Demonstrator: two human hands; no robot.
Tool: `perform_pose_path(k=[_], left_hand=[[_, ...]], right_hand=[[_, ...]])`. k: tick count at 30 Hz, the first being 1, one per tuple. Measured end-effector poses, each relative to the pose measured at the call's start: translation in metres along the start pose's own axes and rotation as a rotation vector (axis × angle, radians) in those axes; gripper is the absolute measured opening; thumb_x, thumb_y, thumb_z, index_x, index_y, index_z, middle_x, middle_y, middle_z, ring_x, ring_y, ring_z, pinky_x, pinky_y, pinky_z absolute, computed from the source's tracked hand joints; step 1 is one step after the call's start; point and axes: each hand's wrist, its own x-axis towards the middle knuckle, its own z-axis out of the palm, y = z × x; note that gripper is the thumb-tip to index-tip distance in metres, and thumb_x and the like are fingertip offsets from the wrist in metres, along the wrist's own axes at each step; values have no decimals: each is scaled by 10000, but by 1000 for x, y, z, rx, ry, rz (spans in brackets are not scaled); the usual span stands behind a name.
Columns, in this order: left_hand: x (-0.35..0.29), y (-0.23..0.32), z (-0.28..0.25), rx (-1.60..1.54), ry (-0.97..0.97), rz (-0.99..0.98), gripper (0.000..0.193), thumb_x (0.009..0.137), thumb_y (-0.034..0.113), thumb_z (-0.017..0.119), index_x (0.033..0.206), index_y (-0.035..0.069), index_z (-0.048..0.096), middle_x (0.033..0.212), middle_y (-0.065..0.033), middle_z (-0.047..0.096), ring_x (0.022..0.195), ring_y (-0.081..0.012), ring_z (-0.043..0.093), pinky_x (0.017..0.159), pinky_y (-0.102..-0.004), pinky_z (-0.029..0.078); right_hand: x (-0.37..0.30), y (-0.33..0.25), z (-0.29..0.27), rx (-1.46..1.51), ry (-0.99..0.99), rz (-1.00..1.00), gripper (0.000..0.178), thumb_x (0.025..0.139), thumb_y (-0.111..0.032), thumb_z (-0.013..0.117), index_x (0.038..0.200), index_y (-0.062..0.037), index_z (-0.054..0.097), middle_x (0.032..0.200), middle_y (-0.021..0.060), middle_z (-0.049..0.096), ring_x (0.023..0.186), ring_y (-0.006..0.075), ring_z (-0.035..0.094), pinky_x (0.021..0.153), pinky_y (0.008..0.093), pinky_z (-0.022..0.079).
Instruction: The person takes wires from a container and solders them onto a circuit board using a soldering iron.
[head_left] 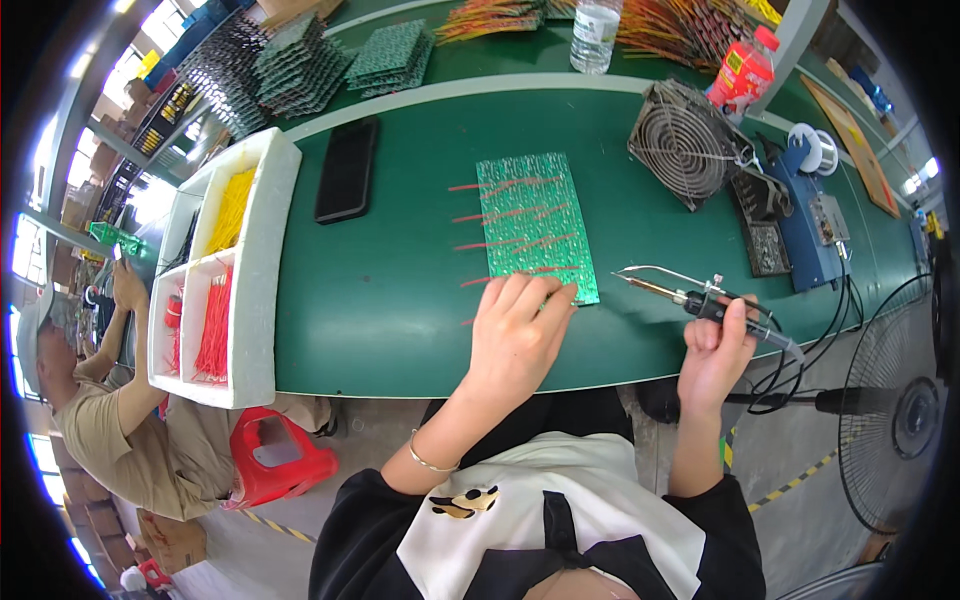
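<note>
Right hand (716, 352) gripping black-handled soldering iron (704, 305); left hand (514, 322) touching thin green rectangular circuit board (536, 226) toward green surface (390, 300)'s front edge, pinch unclear — board looking light, stiff; edges suiting hold.

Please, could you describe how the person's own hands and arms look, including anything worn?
The left hand and right hand wear no gloves. A thin silvery bracelet is on the left arm; none shows on the right. Black sleeves end near the elbows.

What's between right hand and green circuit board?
Head view: the front end of the soldering iron and a thin metal tube, both short of the board, over green tabletop.
</note>
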Motion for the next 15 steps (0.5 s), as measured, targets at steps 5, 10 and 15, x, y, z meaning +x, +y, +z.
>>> perform_pose_path(k=[5,10,15], left_hand=[[-9,5,-14,17,-28,-2,255,631,53,695,874,58,618,847,-31,552,780,-206,528,683,-329,392],[4,27,-67,-247,101,71,305,671,147,695,953,74,606,850,-30,543,757,-201,502,679,-339,382],[-2,49,-187,-472,461,263,272,889,374,465,763,135,499,705,20,513,705,-140,454,659,-310,373]], right_hand=[[50,-10,26,81,-184,51,241,930,-263,452,925,-34,523,566,-62,262,504,35,239,475,204,223],[89,26,50,-107,-292,-42,178,915,-216,490,913,-40,517,573,-53,333,490,34,285,445,204,233],[102,58,76,-63,-350,-82,159,903,-207,512,900,-48,503,579,-43,360,477,32,309,422,202,238]])
